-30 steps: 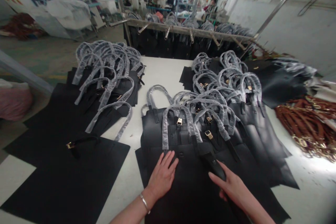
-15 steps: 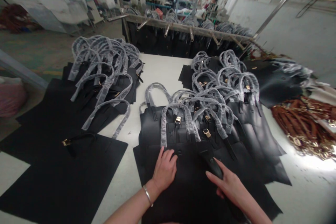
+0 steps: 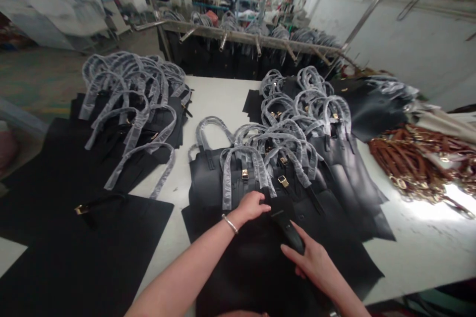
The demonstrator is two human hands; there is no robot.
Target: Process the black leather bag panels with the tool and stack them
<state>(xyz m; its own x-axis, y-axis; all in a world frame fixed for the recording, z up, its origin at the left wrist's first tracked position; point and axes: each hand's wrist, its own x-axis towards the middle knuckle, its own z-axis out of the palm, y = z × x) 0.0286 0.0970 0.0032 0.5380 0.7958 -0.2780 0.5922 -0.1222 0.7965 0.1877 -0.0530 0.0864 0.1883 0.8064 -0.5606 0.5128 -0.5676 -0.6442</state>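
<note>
A black leather bag panel (image 3: 245,257) lies in front of me, with a plastic-wrapped handle (image 3: 227,188) at its upper edge. My left hand (image 3: 252,206), a silver bangle at its wrist, is at that edge near the handle's right end. Its fingers are bent close together; what lies between them is hidden. My right hand (image 3: 312,257) is wrapped round a black handheld tool (image 3: 292,235) with a wide, flat head, shaped like a hair clipper. The tool's head points up and left, close to my left fingertips, over the panel. A gold buckle (image 3: 244,174) shows just above.
More black panels with wrapped handles (image 3: 126,84) are piled at the left, others (image 3: 323,109) at the right. Brown straps (image 3: 416,158) with gold hardware lie on the white table (image 3: 213,94) at far right. A metal rack (image 3: 241,37) with hanging bags stands behind.
My left hand has moved right and up along the panel's edge, its spread fingers drawing together near the tool head. The right hand still holds the tool. The view has shifted slightly right.
</note>
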